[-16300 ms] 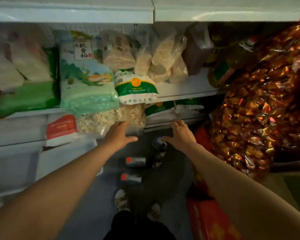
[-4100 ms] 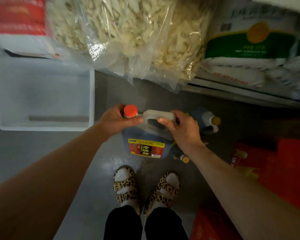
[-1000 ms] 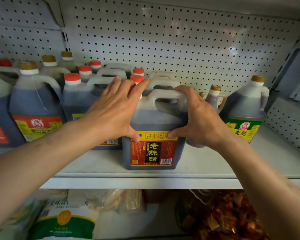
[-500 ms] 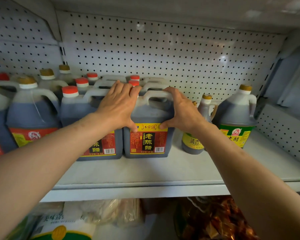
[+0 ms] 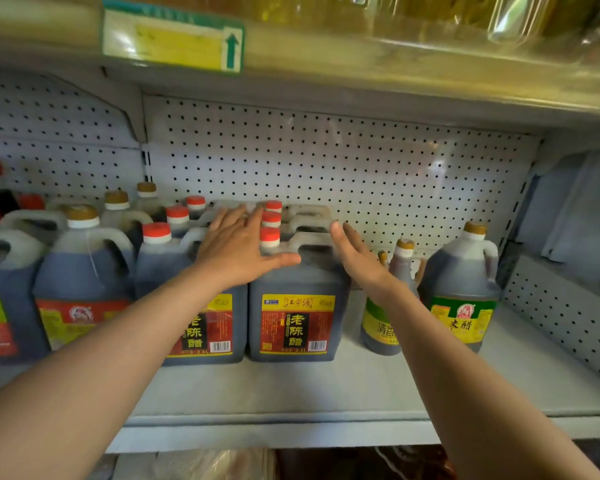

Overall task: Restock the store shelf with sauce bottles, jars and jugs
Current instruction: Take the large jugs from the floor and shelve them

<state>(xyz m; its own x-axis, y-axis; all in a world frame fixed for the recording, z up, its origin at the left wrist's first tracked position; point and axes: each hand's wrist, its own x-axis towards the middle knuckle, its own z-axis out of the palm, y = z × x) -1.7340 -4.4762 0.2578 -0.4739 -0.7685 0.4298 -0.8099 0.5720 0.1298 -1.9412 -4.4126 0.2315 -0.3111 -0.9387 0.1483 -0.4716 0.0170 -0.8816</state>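
Note:
A dark vinegar jug with a red cap, white handle and red-and-yellow label stands upright on the white shelf, in line with a matching jug to its left. My left hand lies flat with spread fingers over the jugs' shoulders, its thumb touching the front jug's handle. My right hand is open beside the jug's right shoulder and grips nothing. More red-capped jugs stand behind.
Gold-capped jugs fill the shelf's left side. A small green-labelled bottle and a large green-labelled jug stand to the right. The pegboard back wall is close behind. A shelf with a price tag hangs overhead.
Both hands gripped the jug's handle and shoulder half a second ago. Now the jug stands pushed back in the row and both hands have opened off it.

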